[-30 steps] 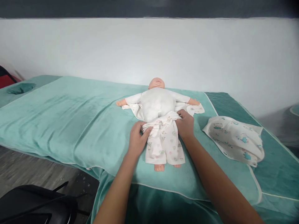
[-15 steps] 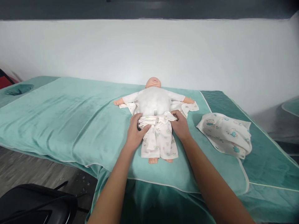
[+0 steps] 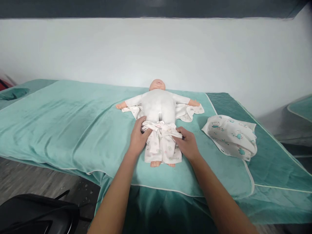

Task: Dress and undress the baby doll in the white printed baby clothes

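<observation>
Evidently, the left grip (image 3: 137, 138) and right grip (image 3: 188, 143) are pinching the printed trousers (image 3: 163, 150) at both sides of the bunched waistband (image 3: 161, 126), where light, soft cloth is probably yielding easily.

No lettering, label, brand, number or sign can be read before you; the small printed marks on the patterned trousers (image 3: 162, 147) and on the loose printed cloth (image 3: 230, 138) to your right are too small and blurred for you to make out as text.
</observation>
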The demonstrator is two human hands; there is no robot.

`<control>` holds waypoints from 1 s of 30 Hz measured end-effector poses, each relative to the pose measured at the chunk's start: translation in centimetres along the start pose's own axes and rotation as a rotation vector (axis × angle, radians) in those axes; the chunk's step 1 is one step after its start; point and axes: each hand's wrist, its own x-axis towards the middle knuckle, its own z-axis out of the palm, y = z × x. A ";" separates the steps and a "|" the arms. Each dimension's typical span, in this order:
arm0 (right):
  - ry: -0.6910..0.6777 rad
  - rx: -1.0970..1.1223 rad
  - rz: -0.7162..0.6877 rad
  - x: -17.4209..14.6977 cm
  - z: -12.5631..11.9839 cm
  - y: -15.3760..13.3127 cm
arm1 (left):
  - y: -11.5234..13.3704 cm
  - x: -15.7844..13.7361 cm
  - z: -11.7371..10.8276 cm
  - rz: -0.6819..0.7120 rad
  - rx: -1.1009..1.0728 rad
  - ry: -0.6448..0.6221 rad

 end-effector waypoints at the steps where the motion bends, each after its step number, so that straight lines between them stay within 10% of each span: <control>1: 0.025 0.017 0.020 0.1 0.1 -0.1 | 0.1 0.1 0.0 -0.011 -0.004 -0.014; 30: 0.081 0.111 0.083 6.2 2.1 1.3 | -0.6 4.3 0.9 -0.050 -0.151 0.026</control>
